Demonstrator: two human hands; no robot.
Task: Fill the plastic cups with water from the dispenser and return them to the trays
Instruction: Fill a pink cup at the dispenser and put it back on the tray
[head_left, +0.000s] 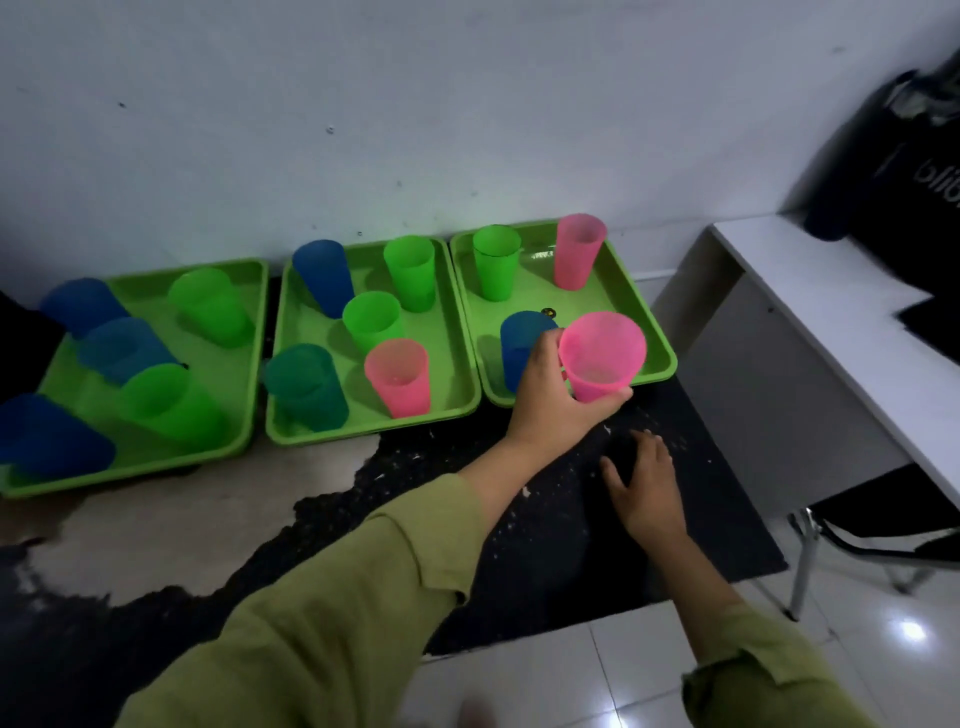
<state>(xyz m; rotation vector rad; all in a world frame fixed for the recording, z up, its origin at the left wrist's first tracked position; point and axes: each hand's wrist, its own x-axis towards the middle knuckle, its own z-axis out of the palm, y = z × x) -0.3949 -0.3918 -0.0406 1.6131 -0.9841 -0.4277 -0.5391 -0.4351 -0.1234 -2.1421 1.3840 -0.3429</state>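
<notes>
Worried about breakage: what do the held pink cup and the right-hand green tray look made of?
Pink cup: probably thin plastic, slightly translucent, light showing through its wall. Green tray: seemingly moulded plastic, smooth and glossy, highlight on its floor.

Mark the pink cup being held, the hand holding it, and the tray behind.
held pink cup (602, 353), head view, inside its mouth.
left hand (550, 410), head view, back of hand.
right tray (638, 299), head view, right rim.
</notes>
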